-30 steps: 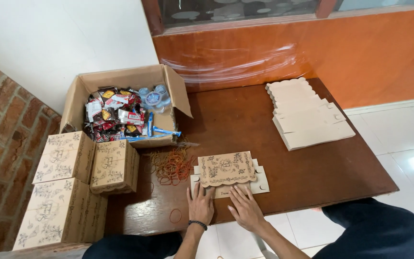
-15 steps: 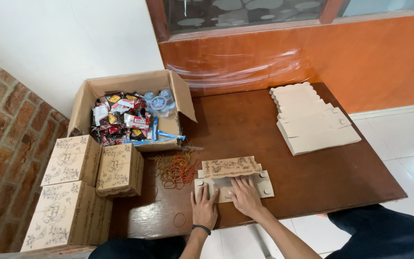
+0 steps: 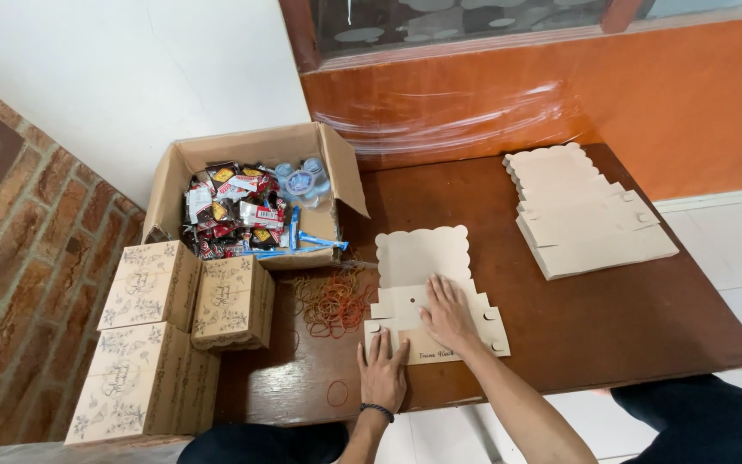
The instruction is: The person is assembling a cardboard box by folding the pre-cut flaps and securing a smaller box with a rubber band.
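Pressing flat box blank [image 3: 427,288] onto surface [image 3: 611,318], both hands [image 3: 383,372] [image 3: 446,313] spread open, gripping nothing; probably folding flaps upward next, needing firm creases.

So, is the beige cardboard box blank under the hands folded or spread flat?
Spread flat: the beige cardboard box blank lies open on the brown table, scalloped flap extended.

An open carton [image 3: 251,163] of snack packets [image 3: 229,210] sits at upper left. Three printed boxes [image 3: 173,318] stand at lower left, rubber bands [image 3: 332,301] just beside them. Flat blanks [image 3: 586,215] are stacked at right.
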